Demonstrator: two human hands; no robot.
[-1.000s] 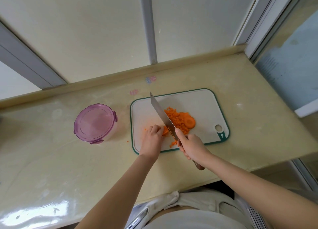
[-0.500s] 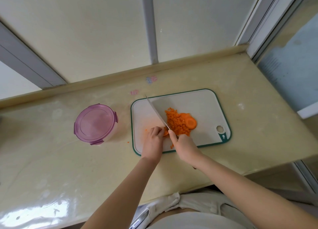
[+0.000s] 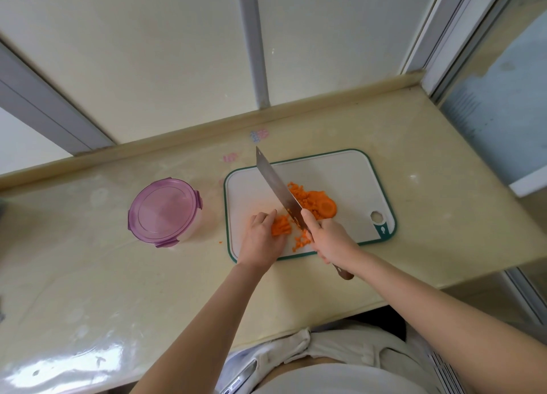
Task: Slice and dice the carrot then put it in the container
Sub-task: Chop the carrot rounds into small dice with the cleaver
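Cutting board point(image 3: 349, 174), white with green rim, lay on the pale yellow surface point(image 3: 414, 145). Carrot point(image 3: 281, 226), a bundle of cut strips, sat near the board's front edge, pinned under the curled fingers of the left hand point(image 3: 262, 236). Right hand point(image 3: 331, 236) gripped the handle of a knife point(image 3: 278, 189), blade raised and angled over the board, just right of the strips. Diced carrot point(image 3: 302, 196) was heaped mid-board, with a thick round slice point(image 3: 327, 207) at its right edge; a few bits lay by the right hand. Container point(image 3: 165, 213), round with its purple lid clipped on, stood on the surface left of the board, apart from it.
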